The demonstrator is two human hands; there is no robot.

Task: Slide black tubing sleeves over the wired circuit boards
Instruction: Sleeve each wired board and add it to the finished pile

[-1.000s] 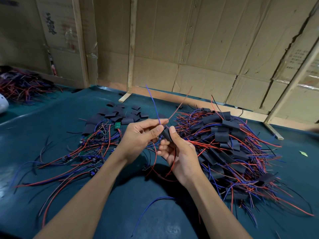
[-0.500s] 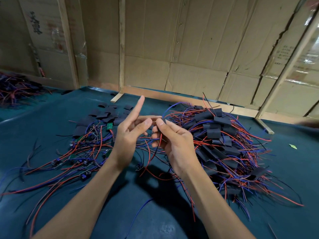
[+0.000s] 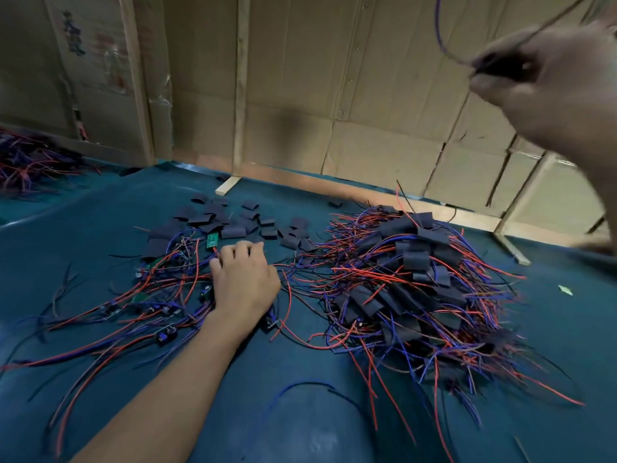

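The left hand (image 3: pixel 245 280) lay knuckles-up on the loose spread of red and blue wired circuit boards (image 3: pixel 140 295) toward the left side of the teal-covered bench (image 3: pixel 300 422), its fingers curled down into the wires beside a small bare green board (image 3: pixel 212 241); whether it had closed on a lead could not be told. The right hand (image 3: pixel 547 85) was raised well above the bench's far right corner — blurred — pinching a dark sleeved piece (image 3: pixel 500 63) with thin wires trailing upward. Loose flat black tubing sleeves (image 3: pixel 233 225) lay scattered near the far edge, just beyond the left hand. A large heap of already sleeved assemblies (image 3: pixel 410 289) occupied the right side.

Judgement: the step was fetching the next board. It is best lifted by one lead, clear of neighbouring wires, before a sleeve is taken — tangles would drag others along.
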